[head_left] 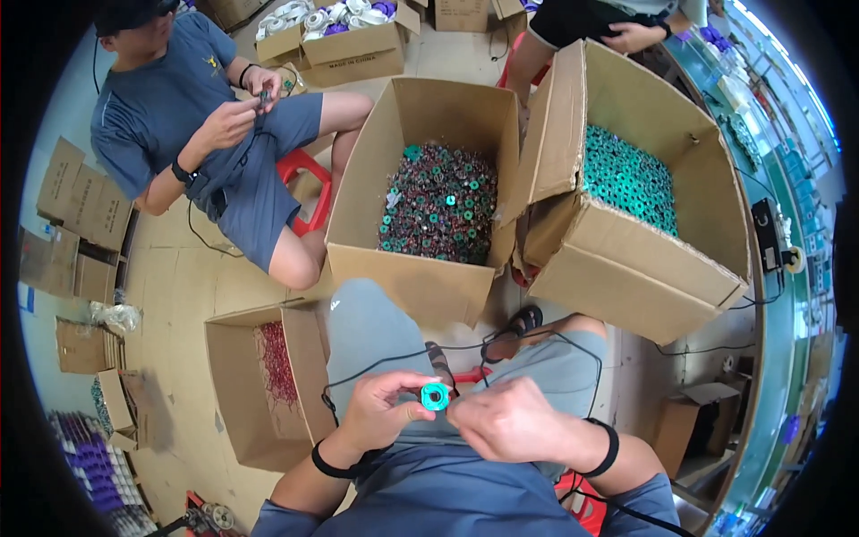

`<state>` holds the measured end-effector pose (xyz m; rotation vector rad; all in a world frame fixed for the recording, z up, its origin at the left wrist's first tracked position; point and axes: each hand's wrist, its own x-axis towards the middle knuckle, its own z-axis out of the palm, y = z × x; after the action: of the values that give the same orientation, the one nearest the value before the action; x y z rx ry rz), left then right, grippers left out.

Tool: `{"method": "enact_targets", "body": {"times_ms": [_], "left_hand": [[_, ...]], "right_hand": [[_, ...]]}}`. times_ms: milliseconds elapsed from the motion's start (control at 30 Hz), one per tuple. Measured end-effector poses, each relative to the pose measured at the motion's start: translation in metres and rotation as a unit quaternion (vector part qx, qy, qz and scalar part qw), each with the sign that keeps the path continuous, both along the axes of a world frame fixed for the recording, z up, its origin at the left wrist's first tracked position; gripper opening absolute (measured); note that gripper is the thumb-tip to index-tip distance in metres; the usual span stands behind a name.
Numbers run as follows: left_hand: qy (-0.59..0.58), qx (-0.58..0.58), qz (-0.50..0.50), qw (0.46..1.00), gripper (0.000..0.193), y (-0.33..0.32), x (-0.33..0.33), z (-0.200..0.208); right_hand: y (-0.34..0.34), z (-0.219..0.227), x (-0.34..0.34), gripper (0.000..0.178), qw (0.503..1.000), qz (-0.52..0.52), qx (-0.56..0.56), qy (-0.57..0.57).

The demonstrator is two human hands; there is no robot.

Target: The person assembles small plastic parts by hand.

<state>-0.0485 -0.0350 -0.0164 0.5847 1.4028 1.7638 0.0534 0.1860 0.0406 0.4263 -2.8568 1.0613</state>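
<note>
Tiled floor [183,286], cardboard boxes [407,279], green ring [427,400] between hands [376,413]

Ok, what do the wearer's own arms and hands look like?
The left hand and right hand wear no gloves. A black left wristband and black right wristband circle the wrists. Dark blue sleeves leave the forearms bare; a thin black cord runs nearby.

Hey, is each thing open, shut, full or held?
Green round part: held
Left hand: pinching it
Right hand: curled shut beside it
Brown middle cardboard box: open, partly full
Brown right cardboard box: open, partly full
Brown left cardboard box: open, red pieces inside
Seated co-worker's hands: holding something small
</note>
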Motion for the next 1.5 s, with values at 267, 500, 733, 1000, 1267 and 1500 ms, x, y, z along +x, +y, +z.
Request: {"method": "enact_targets", "body": {"times_ms": [267,500,733,1000,1267,1500], "left_hand": [[-0.019,-0.001,0.009,1.0,0.038,-0.001,0.003,0.008],[0.013,0.01,0.014,1.0,0.037,-0.003,0.005,0.005],[-0.018,-0.005,0.014,1.0,0.038,-0.004,0.004,0.007],[-0.042,0.015,0.025,0.999,0.04,-0.003,0.001,0.003],[-0.006,-0.014,0.037,0.999,0.041,-0.007,0.003,0.005],[-0.02,-0.013,0.028,0.999,0.041,-0.006,0.002,0.007]], "right_hand": [[0.0,0.008,0.001,0.007,1.0,0.014,-0.022,0.002],[-0.005,0.003,0.002,0.012,0.998,-0.016,-0.051,0.039],[0.003,0.001,-0.005,0.01,0.998,-0.06,-0.017,-0.014],[-0.005,-0.013,0.0,0.012,1.0,-0.018,-0.011,-0.016],[-0.009,0.002,0.0,0.006,0.999,-0.016,-0.052,0.002],[-0.009,0.007,-0.003,0.008,0.996,0.001,-0.09,0.025]]}}
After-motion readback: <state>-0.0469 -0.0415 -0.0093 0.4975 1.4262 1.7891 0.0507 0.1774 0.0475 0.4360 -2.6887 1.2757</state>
